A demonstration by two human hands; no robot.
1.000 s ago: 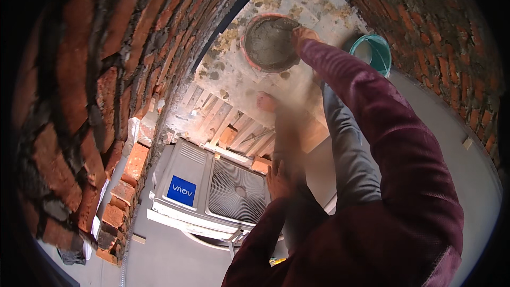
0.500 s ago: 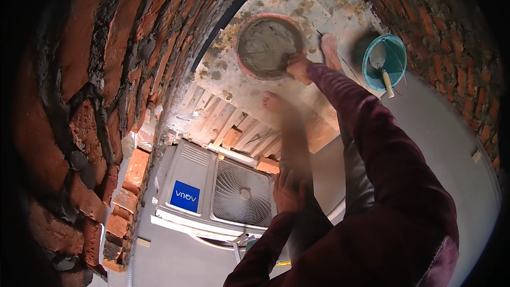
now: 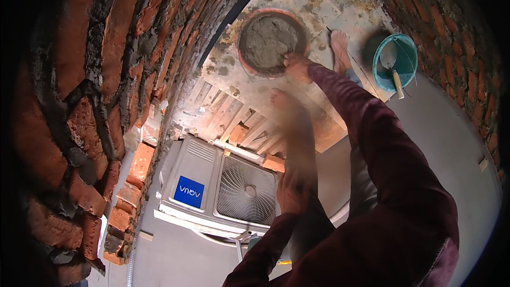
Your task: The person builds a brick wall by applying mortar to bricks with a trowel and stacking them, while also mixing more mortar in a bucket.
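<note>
My right hand (image 3: pixel 297 68) grips the lower right rim of a round red tub (image 3: pixel 270 41) of wet grey mortar on a stained board. My left hand (image 3: pixel 291 190) lies lower down on my left leg, fingers loosely spread, beside the grille of a boxy outdoor fan unit (image 3: pixel 194 162). A teal bucket (image 3: pixel 408 61) stands right of the tub, a trowel handle (image 3: pixel 397 84) sticking out of it. My bare right foot (image 3: pixel 340 50) is between tub and bucket; my left foot (image 3: pixel 278 97) is below the tub.
Mortared brick walls (image 3: pixel 109 37) rise close on left and right (image 3: pixel 451 53). A stack of bricks (image 3: pixel 141 165) lines the left ledge. Wooden slats (image 3: pixel 234 114) with loose bricks lie beside the fan unit. A grey floor (image 3: pixel 446 159) lies lower right.
My right hand has moved down the tub's right side to its lower rim. The bucket's trowel handle and my right foot, hidden behind my arm a second ago, now show.
</note>
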